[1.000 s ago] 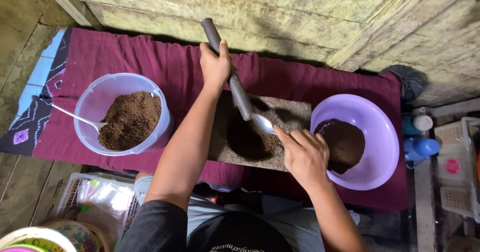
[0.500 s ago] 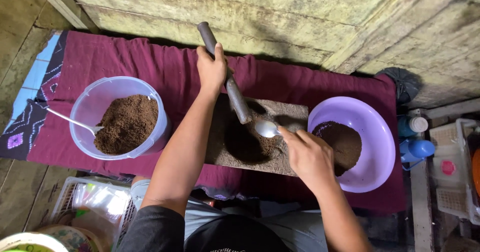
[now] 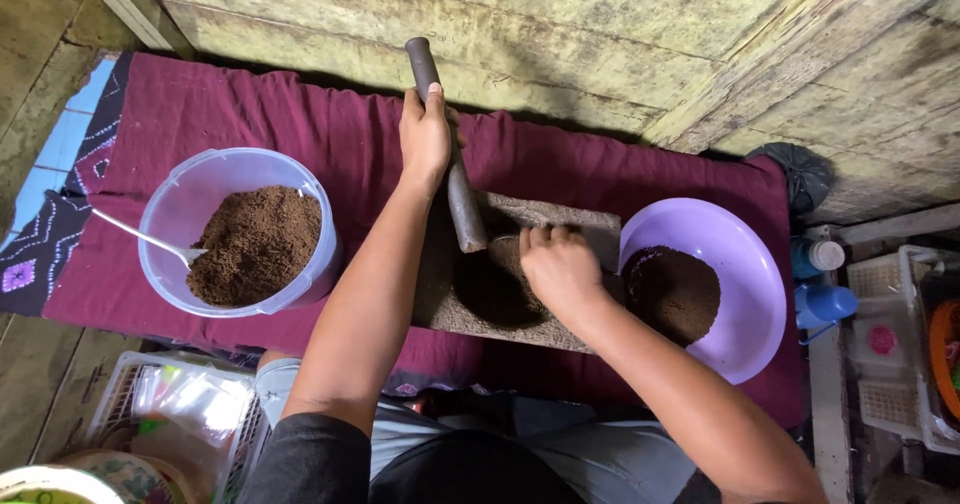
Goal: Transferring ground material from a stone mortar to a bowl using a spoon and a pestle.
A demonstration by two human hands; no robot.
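My left hand (image 3: 425,139) grips the upper part of a long grey stone pestle (image 3: 466,214), which slants down onto a flat stone slab (image 3: 600,236). A dark brown ground patch (image 3: 490,294) lies on the slab. My right hand (image 3: 560,269) rests on the slab beside the pestle's lower end, fingers curled down; the metal spoon it held a moment ago is hidden under it. Left of the slab stands a clear plastic tub (image 3: 175,199) of brown powder (image 3: 255,244) with a spoon (image 3: 140,236) in it. On the right, a purple bowl (image 3: 745,239) holds darker ground matter (image 3: 672,292).
Everything sits on a maroon cloth (image 3: 250,114) against a worn wooden wall (image 3: 600,44). Blue bottles (image 3: 822,282) and white plastic baskets (image 3: 890,349) crowd the right edge. A white basket with bags (image 3: 170,404) lies at the lower left beside my knee.
My right hand has turned knuckles-up and drawn in over the slab, hiding the spoon. The pestle and my left hand have stayed almost in place.
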